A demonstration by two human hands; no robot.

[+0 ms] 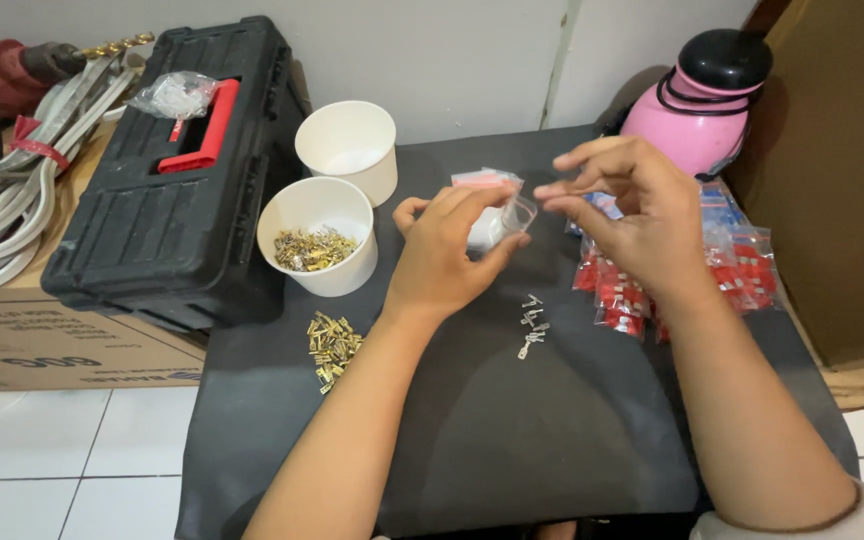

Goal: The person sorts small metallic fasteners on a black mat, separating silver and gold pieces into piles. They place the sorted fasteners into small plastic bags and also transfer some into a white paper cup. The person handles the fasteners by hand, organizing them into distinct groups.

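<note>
You've got everything laid out on a black mat (512, 440), which makes sense since tiny metal bits show up well against it. The black toolbox (177, 190) with the red handle sits off to your left on a cardboard box (42, 345), out of the way but close. The pink bottle (697, 100) is parked at the far right corner. Two white paper cups (347, 145) stand at the mat's left edge, and the nearer one holds brass-coloured terminals, so they can't scatter. By your right wrist there's a heap of little bags with red parts (742, 265).

Your left hand (447, 255) is pinching a small clear zip bag (502, 215) between thumb and fingers, held up over the mat. Your right hand (632, 215) is right next to it, fingers curled with the tips drawn together at the bag's edge; can't tell if they're gripping anything. A loose brass pile (332, 345) lies under your left forearm, and a few silver terminals (532, 325) sit just below your hands.
</note>
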